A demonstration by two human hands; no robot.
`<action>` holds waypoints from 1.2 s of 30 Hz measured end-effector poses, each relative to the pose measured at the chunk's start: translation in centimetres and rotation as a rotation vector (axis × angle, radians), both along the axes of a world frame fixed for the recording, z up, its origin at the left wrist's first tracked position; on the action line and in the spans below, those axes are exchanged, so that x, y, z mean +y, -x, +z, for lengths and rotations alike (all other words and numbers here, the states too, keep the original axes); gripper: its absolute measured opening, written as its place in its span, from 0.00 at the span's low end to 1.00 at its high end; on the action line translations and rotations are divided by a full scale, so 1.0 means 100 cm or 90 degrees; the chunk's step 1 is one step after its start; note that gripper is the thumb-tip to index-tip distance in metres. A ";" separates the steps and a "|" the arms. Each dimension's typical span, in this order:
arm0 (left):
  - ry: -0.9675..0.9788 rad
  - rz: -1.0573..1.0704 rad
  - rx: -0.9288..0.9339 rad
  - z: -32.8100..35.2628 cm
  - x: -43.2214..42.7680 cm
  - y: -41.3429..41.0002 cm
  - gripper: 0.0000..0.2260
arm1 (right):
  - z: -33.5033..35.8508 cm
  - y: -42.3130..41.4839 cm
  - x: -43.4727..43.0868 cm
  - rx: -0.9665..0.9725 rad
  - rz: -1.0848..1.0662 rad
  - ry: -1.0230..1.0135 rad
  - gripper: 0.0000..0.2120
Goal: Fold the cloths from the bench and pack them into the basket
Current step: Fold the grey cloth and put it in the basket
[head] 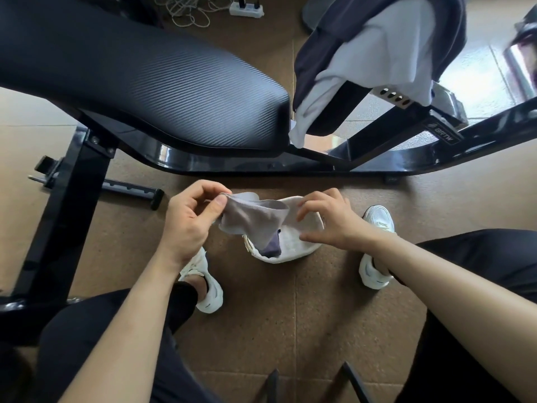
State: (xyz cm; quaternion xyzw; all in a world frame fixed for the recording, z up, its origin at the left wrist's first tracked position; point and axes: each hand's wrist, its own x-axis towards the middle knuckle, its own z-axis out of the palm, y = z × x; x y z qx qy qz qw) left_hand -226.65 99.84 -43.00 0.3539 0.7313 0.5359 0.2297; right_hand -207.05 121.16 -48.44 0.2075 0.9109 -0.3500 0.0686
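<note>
Grey cloth: held just above the white basket on the floor. My left hand: pinching its left edge. My right hand: fingertips at its right edge; whether they grip, I cannot tell. Dark cloth: inside basket. More cloths: draped over bench.

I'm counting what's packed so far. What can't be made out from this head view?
Inside the basket: the grey cloth and the right hand cover much of it; only one dark cloth shows.
What the right hand grips: its curled fingers overlap both the cloth edge and the basket rim, so this is unclear.
Top right, the cloths on the bench: layered and cut off by the top edge, so their number is unclear.
</note>
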 end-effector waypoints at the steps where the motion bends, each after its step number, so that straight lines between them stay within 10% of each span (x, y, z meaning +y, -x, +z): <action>1: 0.008 -0.016 0.005 0.001 0.001 -0.003 0.05 | 0.002 0.002 -0.003 0.041 -0.019 0.017 0.14; 9: 0.027 -0.104 0.022 0.006 0.007 -0.017 0.06 | 0.022 0.037 -0.029 0.207 0.016 0.137 0.19; 23: 0.027 -0.096 0.025 0.009 0.007 -0.021 0.09 | 0.013 0.016 -0.014 0.044 0.071 0.111 0.05; 29: -0.026 0.026 -0.025 0.000 0.001 -0.010 0.07 | -0.004 -0.003 0.012 -0.069 0.054 -0.052 0.02; 36: 0.042 0.212 -0.103 -0.030 0.003 0.005 0.10 | 0.000 -0.022 0.038 -0.012 -0.108 0.050 0.05</action>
